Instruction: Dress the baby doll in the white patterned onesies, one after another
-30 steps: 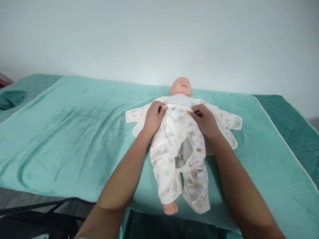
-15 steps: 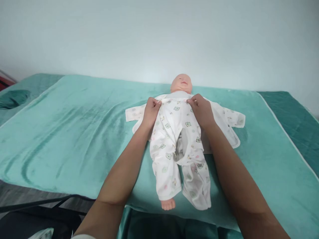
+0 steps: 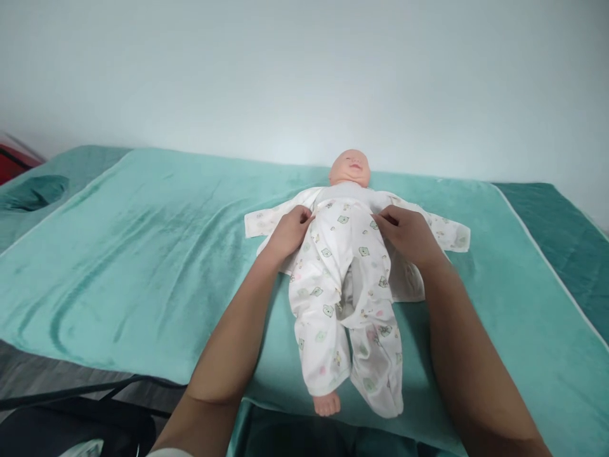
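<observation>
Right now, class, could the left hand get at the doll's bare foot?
Probably yes: the bare foot lies uncovered, closer to the person than the left hand, with nothing between them.

A plain infant-care practice room, by the look of it: before me a baby doll [image 3: 349, 168] lies on a teal blanket [image 3: 143, 254]. Behind it stands a bare white wall [image 3: 304, 76].
</observation>
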`<state>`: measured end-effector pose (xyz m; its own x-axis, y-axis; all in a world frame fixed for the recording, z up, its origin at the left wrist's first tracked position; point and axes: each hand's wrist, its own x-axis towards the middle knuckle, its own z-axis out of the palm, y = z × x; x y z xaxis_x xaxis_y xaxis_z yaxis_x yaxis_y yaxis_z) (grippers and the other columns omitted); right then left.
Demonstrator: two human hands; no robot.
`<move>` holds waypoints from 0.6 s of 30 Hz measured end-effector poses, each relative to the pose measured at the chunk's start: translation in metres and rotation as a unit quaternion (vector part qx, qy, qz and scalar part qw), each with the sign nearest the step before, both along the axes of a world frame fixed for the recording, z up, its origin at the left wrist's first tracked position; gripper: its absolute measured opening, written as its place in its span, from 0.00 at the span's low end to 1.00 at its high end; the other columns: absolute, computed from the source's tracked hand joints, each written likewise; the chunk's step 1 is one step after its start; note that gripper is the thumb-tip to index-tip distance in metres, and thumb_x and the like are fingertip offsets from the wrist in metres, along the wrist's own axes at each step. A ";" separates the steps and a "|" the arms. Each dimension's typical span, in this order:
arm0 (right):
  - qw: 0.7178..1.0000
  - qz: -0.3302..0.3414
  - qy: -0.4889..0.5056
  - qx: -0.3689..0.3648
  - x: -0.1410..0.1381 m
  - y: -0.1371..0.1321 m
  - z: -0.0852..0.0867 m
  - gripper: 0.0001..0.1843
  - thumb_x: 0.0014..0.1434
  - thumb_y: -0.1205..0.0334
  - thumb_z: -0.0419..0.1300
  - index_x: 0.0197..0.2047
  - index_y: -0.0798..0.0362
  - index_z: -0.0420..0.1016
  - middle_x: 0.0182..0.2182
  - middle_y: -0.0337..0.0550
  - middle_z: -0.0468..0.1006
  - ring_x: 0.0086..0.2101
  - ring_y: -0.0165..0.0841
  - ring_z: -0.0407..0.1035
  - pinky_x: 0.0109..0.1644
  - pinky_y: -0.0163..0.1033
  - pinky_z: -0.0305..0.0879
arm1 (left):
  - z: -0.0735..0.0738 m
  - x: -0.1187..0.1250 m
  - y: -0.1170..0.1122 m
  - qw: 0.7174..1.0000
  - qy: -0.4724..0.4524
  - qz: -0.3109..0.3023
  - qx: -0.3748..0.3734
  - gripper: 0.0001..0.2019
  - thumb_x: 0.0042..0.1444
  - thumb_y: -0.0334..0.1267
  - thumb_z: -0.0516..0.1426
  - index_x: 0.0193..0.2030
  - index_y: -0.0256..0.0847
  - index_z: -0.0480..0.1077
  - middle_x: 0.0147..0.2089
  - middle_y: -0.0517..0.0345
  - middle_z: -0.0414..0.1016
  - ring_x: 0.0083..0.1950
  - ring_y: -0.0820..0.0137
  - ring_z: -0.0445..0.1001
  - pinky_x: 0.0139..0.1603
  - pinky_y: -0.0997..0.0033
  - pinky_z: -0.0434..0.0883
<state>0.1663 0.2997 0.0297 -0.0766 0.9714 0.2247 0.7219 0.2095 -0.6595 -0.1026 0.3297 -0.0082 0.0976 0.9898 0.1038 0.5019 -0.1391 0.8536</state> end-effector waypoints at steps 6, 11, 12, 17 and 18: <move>0.999 -0.002 -0.029 -0.016 0.002 -0.011 0.000 0.23 0.65 0.49 0.56 0.23 0.52 0.63 0.21 0.39 0.69 0.26 0.31 0.59 0.32 0.39 0.53 | -0.004 -0.004 0.000 0.999 0.039 -0.021 -0.026 0.10 0.61 0.47 0.55 0.37 0.44 0.69 0.36 0.55 0.78 0.36 0.64 0.72 0.37 0.65 0.65; 0.997 -0.008 -0.003 -0.072 0.007 -0.017 0.001 0.24 0.64 0.46 0.57 0.21 0.53 0.66 0.21 0.39 0.71 0.26 0.31 0.61 0.31 0.37 0.54 | 0.001 -0.005 -0.007 0.998 0.041 -0.024 -0.032 0.11 0.62 0.45 0.54 0.45 0.44 0.72 0.44 0.51 0.81 0.42 0.60 0.76 0.42 0.62 0.68; 0.997 -0.002 0.002 -0.080 0.008 -0.017 0.001 0.22 0.63 0.47 0.57 0.23 0.53 0.69 0.22 0.40 0.72 0.27 0.31 0.62 0.31 0.37 0.54 | 0.002 -0.005 -0.008 0.998 0.050 -0.032 -0.028 0.11 0.62 0.45 0.54 0.43 0.44 0.74 0.45 0.51 0.82 0.43 0.59 0.76 0.42 0.62 0.68; 0.991 0.039 0.027 -0.125 0.014 -0.019 0.001 0.16 0.61 0.49 0.59 0.34 0.53 0.79 0.30 0.40 0.77 0.31 0.32 0.65 0.34 0.36 0.58 | 0.009 -0.006 -0.011 0.996 0.029 -0.074 -0.045 0.15 0.62 0.47 0.52 0.40 0.43 0.77 0.45 0.52 0.82 0.45 0.58 0.77 0.43 0.63 0.70; 0.989 0.051 0.037 -0.132 0.014 -0.019 0.001 0.16 0.61 0.49 0.59 0.34 0.53 0.78 0.30 0.40 0.77 0.31 0.32 0.65 0.34 0.36 0.58 | 0.010 -0.006 -0.011 0.995 0.009 -0.085 -0.054 0.15 0.62 0.47 0.52 0.40 0.43 0.78 0.47 0.52 0.82 0.47 0.58 0.77 0.45 0.63 0.71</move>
